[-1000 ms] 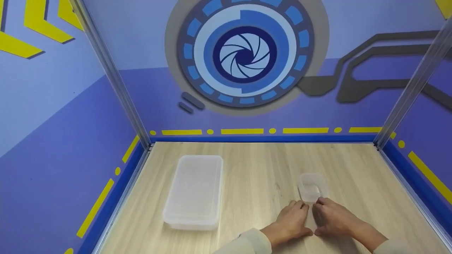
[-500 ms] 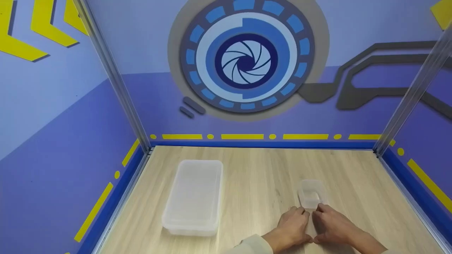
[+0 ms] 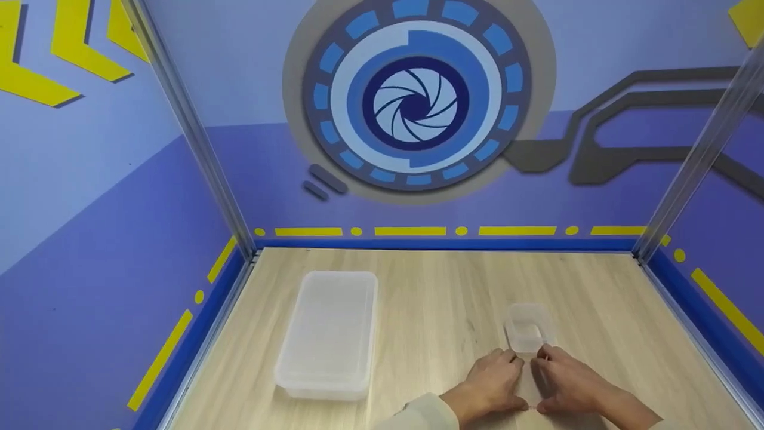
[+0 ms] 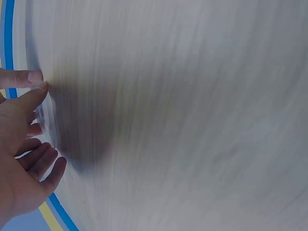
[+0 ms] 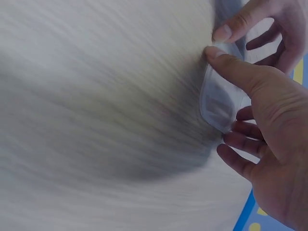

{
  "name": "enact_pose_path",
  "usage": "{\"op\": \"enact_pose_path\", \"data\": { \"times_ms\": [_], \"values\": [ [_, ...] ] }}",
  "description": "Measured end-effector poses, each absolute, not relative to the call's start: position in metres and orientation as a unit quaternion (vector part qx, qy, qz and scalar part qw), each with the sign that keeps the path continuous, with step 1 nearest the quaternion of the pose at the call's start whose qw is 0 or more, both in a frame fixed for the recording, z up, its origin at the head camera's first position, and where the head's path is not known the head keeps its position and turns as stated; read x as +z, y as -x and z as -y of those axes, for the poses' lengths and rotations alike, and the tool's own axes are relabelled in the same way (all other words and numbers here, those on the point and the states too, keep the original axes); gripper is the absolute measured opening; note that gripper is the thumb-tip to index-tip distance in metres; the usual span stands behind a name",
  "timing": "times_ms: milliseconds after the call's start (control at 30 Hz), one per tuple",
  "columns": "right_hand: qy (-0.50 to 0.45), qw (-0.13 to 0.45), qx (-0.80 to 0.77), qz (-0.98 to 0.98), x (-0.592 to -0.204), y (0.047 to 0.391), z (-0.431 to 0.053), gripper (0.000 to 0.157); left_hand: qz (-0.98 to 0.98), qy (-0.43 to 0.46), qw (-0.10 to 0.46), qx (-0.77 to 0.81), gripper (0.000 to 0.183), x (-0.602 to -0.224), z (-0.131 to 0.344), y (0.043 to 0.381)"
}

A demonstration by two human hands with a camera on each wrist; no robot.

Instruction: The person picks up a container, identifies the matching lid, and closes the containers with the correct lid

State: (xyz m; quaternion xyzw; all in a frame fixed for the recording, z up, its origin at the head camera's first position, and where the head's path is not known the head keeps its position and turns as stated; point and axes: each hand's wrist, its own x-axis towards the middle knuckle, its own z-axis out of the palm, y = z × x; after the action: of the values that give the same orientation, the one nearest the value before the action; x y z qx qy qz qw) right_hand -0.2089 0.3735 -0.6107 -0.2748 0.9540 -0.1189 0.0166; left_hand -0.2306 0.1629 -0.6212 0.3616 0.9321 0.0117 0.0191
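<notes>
In the head view, a small translucent plastic box (image 3: 529, 322) stands at the right of the wooden table, just beyond the fingertips of both hands. Between the hands is a clear plastic lid (image 5: 220, 98), its rounded rim visible in the right wrist view. My left hand (image 3: 494, 379) holds its left side, thumb on the near edge and fingers at the far edge. My right hand (image 3: 570, 379) grips the right side in the same way. The two thumbs lie close together. Much of the lid is hidden by the hands.
A larger translucent box (image 3: 330, 331) with its lid on rests at the left of the wooden table (image 3: 439, 310). Blue and purple panels (image 3: 430, 215) wall in the back and both sides, with metal posts (image 3: 191, 128) at the corners.
The head view has tilted up slightly, so the table sits lower in it. The thumbs have drawn a little apart, the right hand shifting slightly right. Both boxes stay put.
</notes>
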Motion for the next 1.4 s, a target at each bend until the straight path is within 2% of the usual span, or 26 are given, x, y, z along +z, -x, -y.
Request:
{"op": "enact_pose_path", "data": {
  "times_ms": [367, 733, 1167, 1400],
  "values": [
    [0.271, 0.028, -0.108, -0.956, -0.607, 0.206, -0.381, 0.077, -0.929, -0.37, 0.015, 0.008, 0.076, -0.623, -0.16, 0.233],
    [0.296, -0.013, -0.093, -0.95, -0.612, 0.207, -0.381, 0.078, -0.927, -0.372, 0.027, 0.026, 0.084, -0.626, -0.155, 0.239],
    [0.269, 0.04, -0.11, -0.956, -0.606, 0.203, -0.376, 0.086, -0.905, -0.421, 0.032, 0.059, 0.082, -0.627, -0.14, 0.246],
    [0.281, 0.027, -0.13, -0.95, -0.605, 0.2, -0.373, 0.086, -0.885, -0.461, -0.001, 0.064, 0.079, -0.628, -0.128, 0.248]
  ]
}}
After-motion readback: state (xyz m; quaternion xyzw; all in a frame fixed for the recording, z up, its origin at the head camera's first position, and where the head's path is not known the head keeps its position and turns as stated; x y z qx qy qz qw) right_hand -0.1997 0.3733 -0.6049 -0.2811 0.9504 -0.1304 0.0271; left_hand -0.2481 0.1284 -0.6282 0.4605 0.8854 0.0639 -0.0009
